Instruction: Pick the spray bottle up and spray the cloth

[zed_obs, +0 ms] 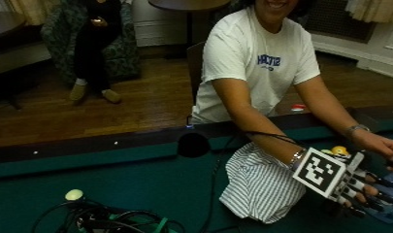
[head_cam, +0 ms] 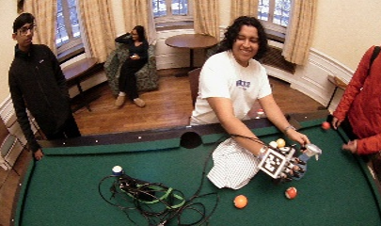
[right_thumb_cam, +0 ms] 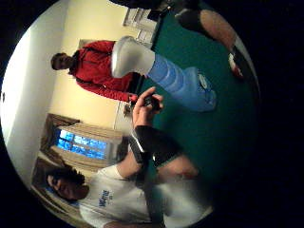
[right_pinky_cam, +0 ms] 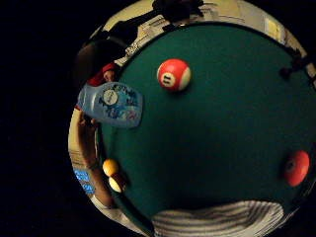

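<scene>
The spray bottle [right_thumb_cam: 178,81] is pale blue with a grey spray head [right_thumb_cam: 130,56], and its base sits on the green felt. It also shows in the little finger side palm view as the bottle [right_pinky_cam: 112,103]. In the outside view my gloved right hand [zed_obs: 361,187] hovers with straight, spread fingers just in front of the bottle [zed_obs: 388,213], not gripping it. The person's bare hand [right_thumb_cam: 146,105] is beside the bottle's neck. A striped cloth [zed_obs: 260,187] lies bunched under my right forearm, near the rail; the cloth [head_cam: 231,165] is left of the hand.
A red-striped ball [right_pinky_cam: 174,75] and an orange ball [right_pinky_cam: 296,168] lie on the felt [right_pinky_cam: 212,138]. A yellow ball [right_pinky_cam: 110,167] and a white ball [right_pinky_cam: 116,184] sit by the rail. A tangle of cables [head_cam: 152,195] lies at the left. People stand around the table.
</scene>
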Demonstrator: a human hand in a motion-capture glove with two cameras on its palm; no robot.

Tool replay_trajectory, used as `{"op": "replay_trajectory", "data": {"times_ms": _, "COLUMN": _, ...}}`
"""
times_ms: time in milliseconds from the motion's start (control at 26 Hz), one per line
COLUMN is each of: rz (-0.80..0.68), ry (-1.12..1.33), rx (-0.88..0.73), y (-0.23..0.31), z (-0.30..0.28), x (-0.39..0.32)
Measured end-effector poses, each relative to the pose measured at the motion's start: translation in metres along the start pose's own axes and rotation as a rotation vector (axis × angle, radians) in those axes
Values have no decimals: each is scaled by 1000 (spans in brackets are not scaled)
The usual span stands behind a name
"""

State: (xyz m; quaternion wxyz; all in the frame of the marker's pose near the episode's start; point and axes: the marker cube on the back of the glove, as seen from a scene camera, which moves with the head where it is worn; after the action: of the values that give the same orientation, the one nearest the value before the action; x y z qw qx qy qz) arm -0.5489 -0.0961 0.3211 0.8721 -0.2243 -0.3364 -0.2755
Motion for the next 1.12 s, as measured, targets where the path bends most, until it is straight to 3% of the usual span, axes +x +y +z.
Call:
{"op": "replay_trajectory", "data": {"times_ms": 462, "rz": -112, "ry": 252, "rx": -17, "y": 100, "z": -76, "x": -14}}
{"op": "replay_trajectory", "data": {"times_ms": 1116, "rz": -238, "ry": 400, "rx": -124, "y": 250, "z": -124, "x": -50}}
